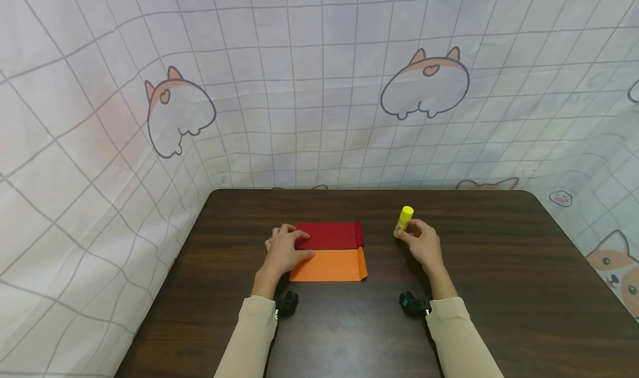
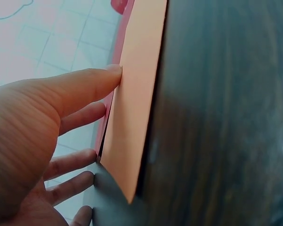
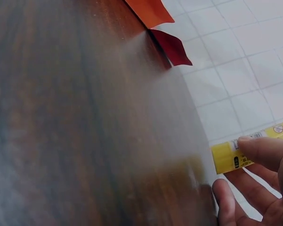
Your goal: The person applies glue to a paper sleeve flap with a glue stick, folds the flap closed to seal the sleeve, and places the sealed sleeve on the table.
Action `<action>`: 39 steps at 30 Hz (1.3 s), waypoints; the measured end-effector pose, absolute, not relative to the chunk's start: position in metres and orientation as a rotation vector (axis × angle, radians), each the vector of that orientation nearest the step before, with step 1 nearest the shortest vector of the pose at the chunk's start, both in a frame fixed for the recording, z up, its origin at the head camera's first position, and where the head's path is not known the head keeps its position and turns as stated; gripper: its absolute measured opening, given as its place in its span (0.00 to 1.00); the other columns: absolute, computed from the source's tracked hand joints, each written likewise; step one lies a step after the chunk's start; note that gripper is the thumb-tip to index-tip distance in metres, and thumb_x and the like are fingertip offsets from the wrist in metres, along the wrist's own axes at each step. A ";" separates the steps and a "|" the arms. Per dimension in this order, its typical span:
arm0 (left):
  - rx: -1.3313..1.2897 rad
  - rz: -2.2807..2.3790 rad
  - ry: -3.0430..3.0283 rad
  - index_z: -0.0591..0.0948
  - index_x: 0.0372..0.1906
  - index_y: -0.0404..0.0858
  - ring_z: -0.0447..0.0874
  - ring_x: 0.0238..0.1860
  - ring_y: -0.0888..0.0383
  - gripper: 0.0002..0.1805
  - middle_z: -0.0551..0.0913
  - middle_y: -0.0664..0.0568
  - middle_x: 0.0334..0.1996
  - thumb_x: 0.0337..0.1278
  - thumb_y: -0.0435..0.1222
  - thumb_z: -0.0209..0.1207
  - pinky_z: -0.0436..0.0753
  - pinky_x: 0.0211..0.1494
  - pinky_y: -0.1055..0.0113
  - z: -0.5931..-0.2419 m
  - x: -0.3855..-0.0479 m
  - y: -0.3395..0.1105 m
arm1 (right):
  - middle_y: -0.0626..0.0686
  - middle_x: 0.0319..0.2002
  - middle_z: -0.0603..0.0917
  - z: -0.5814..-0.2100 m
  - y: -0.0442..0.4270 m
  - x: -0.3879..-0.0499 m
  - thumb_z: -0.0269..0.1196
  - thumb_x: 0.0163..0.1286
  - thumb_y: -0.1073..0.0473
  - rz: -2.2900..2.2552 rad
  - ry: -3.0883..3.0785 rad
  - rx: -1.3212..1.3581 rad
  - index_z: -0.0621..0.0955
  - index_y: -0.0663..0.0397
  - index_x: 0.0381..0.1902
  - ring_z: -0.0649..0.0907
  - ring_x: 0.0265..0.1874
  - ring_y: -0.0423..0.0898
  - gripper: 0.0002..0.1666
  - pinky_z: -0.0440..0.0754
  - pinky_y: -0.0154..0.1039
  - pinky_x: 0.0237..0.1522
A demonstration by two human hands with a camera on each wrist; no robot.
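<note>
Orange envelope (image 1: 326, 267) as landmark, lying flat on dark wood-grain tabletop (image 1: 349, 339), flap at its right end. Red envelope (image 1: 326, 236) directly beyond it, flap at the same end. Left hand (image 1: 282, 252) at the orange envelope's left end: thumb on its far edge, index finger at the red one, fingers loosely extended, grasping nothing. Right hand (image 1: 423, 246) well to the right of the orange envelope, pinching a yellow glue stick (image 1: 405, 218), cap end up, slightly tilted. Grid-patterned cloth (image 1: 309, 106) beyond the orange envelope, past the tabletop's far edge
</note>
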State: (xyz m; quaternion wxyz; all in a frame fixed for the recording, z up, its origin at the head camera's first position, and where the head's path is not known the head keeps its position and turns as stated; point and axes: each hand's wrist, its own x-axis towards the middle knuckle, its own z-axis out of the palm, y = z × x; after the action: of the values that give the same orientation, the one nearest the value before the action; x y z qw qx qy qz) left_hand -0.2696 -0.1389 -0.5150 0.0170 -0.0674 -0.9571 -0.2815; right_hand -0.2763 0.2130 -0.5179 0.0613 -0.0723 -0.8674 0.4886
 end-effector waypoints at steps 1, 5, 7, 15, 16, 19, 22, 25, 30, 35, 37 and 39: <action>-0.208 -0.873 -2.974 0.86 0.57 0.49 0.64 0.67 0.42 0.24 0.73 0.42 0.66 0.55 0.50 0.73 0.61 0.64 0.39 -0.515 -0.270 -0.139 | 0.66 0.55 0.85 -0.518 0.213 -0.277 0.67 0.71 0.54 1.483 -2.622 -0.212 0.80 0.60 0.60 0.84 0.52 0.60 0.24 0.79 0.53 0.52; -0.199 -0.866 -2.974 0.86 0.57 0.49 0.64 0.66 0.41 0.24 0.74 0.42 0.65 0.56 0.50 0.72 0.61 0.63 0.39 -0.514 -0.269 -0.137 | 0.65 0.56 0.84 -0.517 0.214 -0.278 0.65 0.73 0.52 1.494 -2.621 -0.176 0.79 0.60 0.61 0.83 0.54 0.61 0.24 0.79 0.56 0.54; -0.192 -0.861 -2.974 0.86 0.57 0.48 0.65 0.66 0.41 0.24 0.74 0.42 0.65 0.56 0.50 0.72 0.61 0.63 0.40 -0.513 -0.269 -0.136 | 0.65 0.56 0.84 -0.517 0.215 -0.278 0.65 0.74 0.51 1.497 -2.623 -0.158 0.79 0.59 0.61 0.84 0.55 0.62 0.25 0.80 0.55 0.53; -0.185 -0.832 -2.962 0.86 0.58 0.46 0.66 0.65 0.40 0.25 0.75 0.41 0.64 0.57 0.49 0.72 0.63 0.61 0.39 -0.513 -0.266 -0.130 | 0.64 0.58 0.84 -0.510 0.214 -0.276 0.64 0.75 0.51 1.493 -2.640 -0.073 0.78 0.58 0.64 0.83 0.51 0.59 0.26 0.81 0.46 0.45; -0.185 -0.827 -2.962 0.86 0.59 0.46 0.66 0.65 0.40 0.25 0.75 0.41 0.64 0.57 0.49 0.72 0.63 0.61 0.39 -0.513 -0.266 -0.129 | 0.64 0.57 0.84 -0.509 0.213 -0.276 0.64 0.74 0.51 1.487 -2.642 -0.064 0.78 0.58 0.63 0.83 0.50 0.59 0.26 0.80 0.44 0.43; -0.188 -0.811 -2.963 0.85 0.60 0.46 0.66 0.64 0.41 0.26 0.75 0.41 0.63 0.57 0.50 0.72 0.63 0.61 0.39 -0.514 -0.266 -0.127 | 0.64 0.56 0.84 -0.507 0.213 -0.276 0.64 0.74 0.50 1.469 -2.649 -0.042 0.79 0.58 0.63 0.83 0.48 0.58 0.25 0.78 0.39 0.39; -0.195 -0.792 -2.958 0.85 0.61 0.47 0.66 0.63 0.41 0.27 0.75 0.42 0.63 0.57 0.50 0.72 0.63 0.61 0.39 -0.516 -0.267 -0.127 | 0.64 0.56 0.84 -0.505 0.213 -0.276 0.64 0.75 0.49 1.462 -2.650 -0.025 0.79 0.58 0.63 0.83 0.48 0.57 0.26 0.78 0.39 0.38; -0.202 -0.777 -2.955 0.85 0.61 0.47 0.66 0.63 0.41 0.27 0.75 0.42 0.63 0.57 0.51 0.72 0.64 0.61 0.39 -0.516 -0.267 -0.127 | 0.64 0.55 0.84 -0.503 0.213 -0.276 0.64 0.75 0.48 1.458 -2.656 -0.013 0.79 0.58 0.63 0.82 0.47 0.57 0.26 0.77 0.39 0.38; -0.206 -0.769 -2.952 0.85 0.61 0.47 0.66 0.63 0.41 0.27 0.75 0.42 0.64 0.57 0.51 0.71 0.64 0.61 0.40 -0.516 -0.267 -0.126 | 0.63 0.55 0.85 -0.499 0.214 -0.274 0.64 0.74 0.47 1.443 -2.666 0.036 0.79 0.57 0.62 0.83 0.47 0.56 0.26 0.77 0.39 0.41; -0.216 -0.774 -2.956 0.85 0.61 0.47 0.66 0.63 0.41 0.27 0.75 0.42 0.64 0.58 0.51 0.71 0.65 0.62 0.39 -0.516 -0.266 -0.126 | 0.63 0.56 0.85 -0.492 0.211 -0.272 0.65 0.74 0.48 1.445 -2.668 0.141 0.79 0.57 0.62 0.84 0.50 0.58 0.25 0.80 0.42 0.44; -0.219 -0.776 -2.959 0.85 0.61 0.48 0.66 0.64 0.41 0.27 0.75 0.42 0.64 0.58 0.50 0.71 0.65 0.62 0.39 -0.515 -0.266 -0.127 | 0.63 0.56 0.85 -0.490 0.209 -0.271 0.65 0.74 0.49 1.454 -2.664 0.174 0.79 0.56 0.62 0.84 0.51 0.59 0.25 0.81 0.44 0.46; -0.220 -0.780 -2.955 0.85 0.61 0.47 0.66 0.64 0.41 0.26 0.75 0.42 0.64 0.57 0.50 0.72 0.65 0.62 0.39 -0.515 -0.266 -0.128 | 0.63 0.56 0.85 -0.488 0.207 -0.271 0.65 0.73 0.51 1.468 -2.654 0.210 0.79 0.57 0.62 0.84 0.51 0.59 0.25 0.82 0.45 0.47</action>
State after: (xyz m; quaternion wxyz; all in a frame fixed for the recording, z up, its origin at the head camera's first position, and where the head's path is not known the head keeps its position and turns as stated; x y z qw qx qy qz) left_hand -0.2660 -0.1278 -0.5149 0.0385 -0.0718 -0.9637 -0.2545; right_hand -0.2710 0.2067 -0.4877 0.0508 0.0689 -0.8718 0.4822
